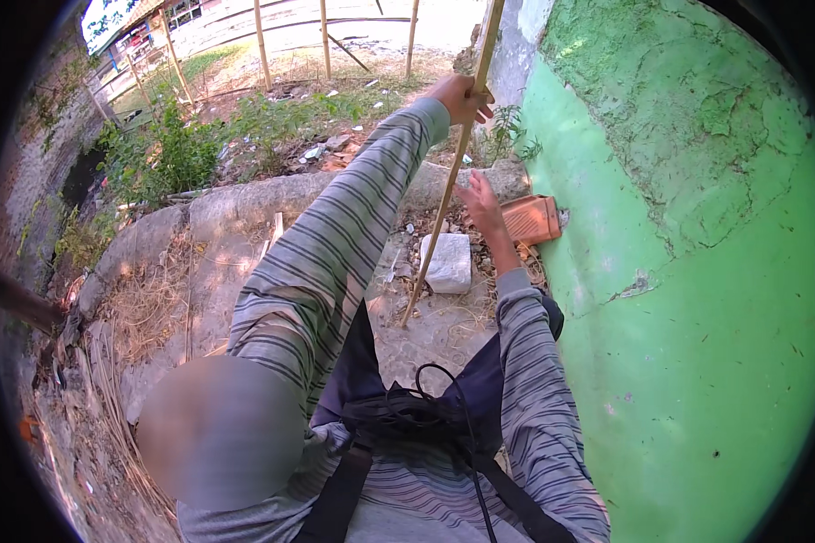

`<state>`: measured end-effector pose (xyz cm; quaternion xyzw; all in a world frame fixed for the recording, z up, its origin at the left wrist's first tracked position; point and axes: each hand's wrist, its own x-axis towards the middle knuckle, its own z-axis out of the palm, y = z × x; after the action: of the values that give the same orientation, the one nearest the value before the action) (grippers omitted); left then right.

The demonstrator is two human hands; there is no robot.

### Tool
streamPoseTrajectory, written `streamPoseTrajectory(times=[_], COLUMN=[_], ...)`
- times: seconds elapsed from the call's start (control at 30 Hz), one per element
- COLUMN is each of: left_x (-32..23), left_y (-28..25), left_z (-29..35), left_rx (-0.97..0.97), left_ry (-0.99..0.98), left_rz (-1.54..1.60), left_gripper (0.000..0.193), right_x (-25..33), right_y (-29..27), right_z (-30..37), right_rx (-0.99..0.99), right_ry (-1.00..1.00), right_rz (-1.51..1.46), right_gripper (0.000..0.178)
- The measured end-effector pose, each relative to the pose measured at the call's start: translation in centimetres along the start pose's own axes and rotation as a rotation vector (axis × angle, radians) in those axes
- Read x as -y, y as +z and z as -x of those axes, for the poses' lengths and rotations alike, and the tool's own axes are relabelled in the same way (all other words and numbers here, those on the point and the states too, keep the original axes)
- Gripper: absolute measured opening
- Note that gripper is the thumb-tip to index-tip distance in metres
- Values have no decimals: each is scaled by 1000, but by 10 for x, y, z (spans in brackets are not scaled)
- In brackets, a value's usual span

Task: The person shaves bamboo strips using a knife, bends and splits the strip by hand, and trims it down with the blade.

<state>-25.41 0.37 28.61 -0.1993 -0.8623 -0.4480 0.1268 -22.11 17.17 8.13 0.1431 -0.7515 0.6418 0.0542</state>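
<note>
A long, thin bamboo pole (pixel 436 233) leans at a slant, its lower end on the ground before my legs and its upper part running out past the top edge. My left hand (pixel 457 98) is closed round the pole high up, arm stretched forward. Lower down and to the right, my right hand (pixel 484 206) hovers beside the pole with fingers spread, holding nothing. A whitish stone block (pixel 446 263) rests on the ground just right of the pole. Behind the right wrist, an orange clay roof tile (pixel 532 220) lies against the wall.
A green painted wall (pixel 697 335) with peeling plaster rises close on my right. Ahead runs a low concrete ledge (pixel 235 210), with green plants (pixel 177 149) and rubble beyond it. Several upright bamboo posts (pixel 325 41) stand farther off. Dry stalks (pixel 118 398) lie at left; a black cable (pixel 466 425) hangs at my waist.
</note>
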Motion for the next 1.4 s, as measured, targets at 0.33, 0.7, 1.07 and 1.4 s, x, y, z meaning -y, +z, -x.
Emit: streamPoseTrajectory(times=[0.33, 0.7, 1.07, 1.4], left_x=[7, -21, -67, -41], left_y=[-16, -35, -55, -69], left_z=[15, -8, -17, -50], left_rx=[355, -93, 146, 121], left_ry=[57, 269, 138, 140], left_rz=[501, 670, 722, 718], left_gripper=[34, 47, 64, 55], right_x=[86, 88, 58, 97], right_y=[17, 40, 82, 106], right_z=[-3, 3, -7, 54], right_rx=[444, 390, 70, -302], right_ry=[53, 5, -20, -215], right_rz=[-409, -416, -499, 262], right_gripper=[34, 33, 34, 100])
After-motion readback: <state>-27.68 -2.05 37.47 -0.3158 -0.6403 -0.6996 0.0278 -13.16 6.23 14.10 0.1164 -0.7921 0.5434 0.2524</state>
